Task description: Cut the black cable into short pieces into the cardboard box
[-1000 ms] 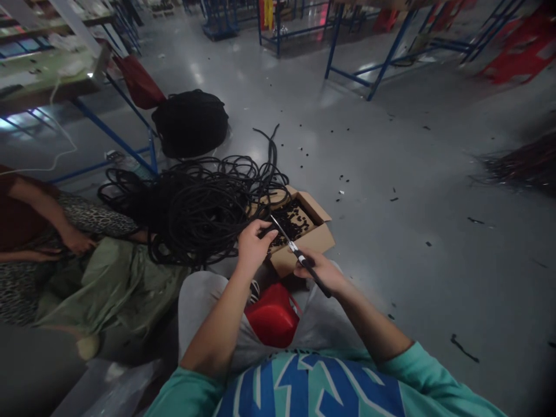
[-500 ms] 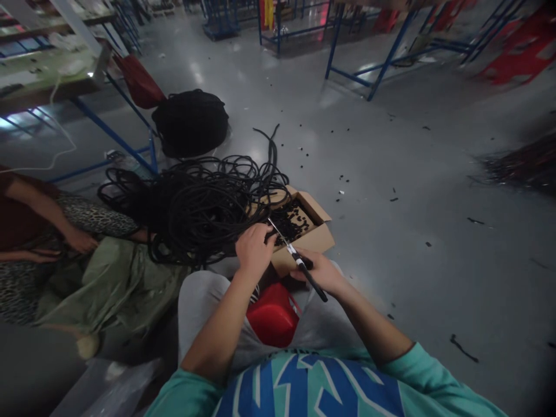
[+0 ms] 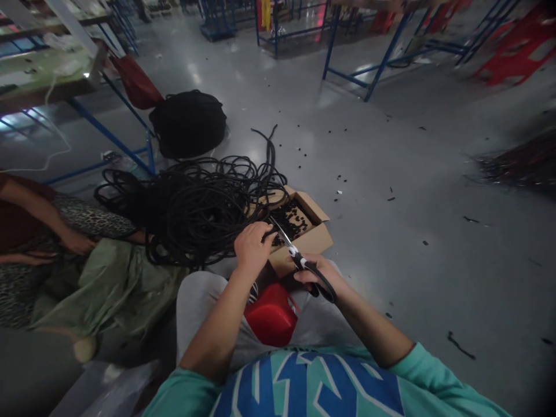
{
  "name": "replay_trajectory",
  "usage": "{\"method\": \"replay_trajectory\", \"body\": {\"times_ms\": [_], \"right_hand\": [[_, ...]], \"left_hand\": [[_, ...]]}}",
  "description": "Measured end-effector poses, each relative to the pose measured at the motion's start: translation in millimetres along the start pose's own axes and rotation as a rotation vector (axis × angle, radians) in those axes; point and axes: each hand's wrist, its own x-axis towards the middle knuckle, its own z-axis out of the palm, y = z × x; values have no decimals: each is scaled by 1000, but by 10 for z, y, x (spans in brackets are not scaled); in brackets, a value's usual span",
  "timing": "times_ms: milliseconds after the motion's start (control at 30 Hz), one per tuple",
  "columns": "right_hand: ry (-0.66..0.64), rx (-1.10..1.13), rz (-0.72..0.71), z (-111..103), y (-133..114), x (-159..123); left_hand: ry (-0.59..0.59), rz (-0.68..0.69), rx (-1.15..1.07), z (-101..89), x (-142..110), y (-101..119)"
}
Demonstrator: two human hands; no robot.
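My left hand point(image 3: 253, 246) is closed round a black cord, whose end pokes out past the thumb over an open cardboard box point(image 3: 319, 238). Scissors with black-and-white handles point(image 3: 299, 259) are in my right hand point(image 3: 319, 271), its fingers wrapped round the grips. Their blades point forward to the cord end, just right of my left thumb; whether they touch it I cannot tell. Short black cut pieces point(image 3: 297, 217) lie inside the box. Left of it spreads a tangled heap of long black cord point(image 3: 204, 202), running up to my left hand.
A co-worker's hand point(image 3: 77, 240) rests by a green sheet point(image 3: 113, 284) at left. A round black bundle point(image 3: 189, 123) stands behind the cord heap, near a blue-legged table point(image 3: 110, 136). A red seat point(image 3: 271, 315) shows between my knees. Black scraps dot the grey floor point(image 3: 373, 243).
The scissors have turned in my right hand, and their handles now show spread wider, with the loop visible. My left hand stays almost in place on the cord.
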Motion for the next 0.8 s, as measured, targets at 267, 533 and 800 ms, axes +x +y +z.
{"method": "replay_trajectory", "body": {"times_ms": [267, 533, 800], "right_hand": [[3, 55, 33, 67, 16, -7], [100, -279, -136, -22, -28, 87], [210, -395, -179, -40, -3, 112]], "left_hand": [[75, -85, -166, 68, 4, -21], [-54, -167, -261, 13, -28, 70], [-92, -227, -244, 0, -16, 60]]}}
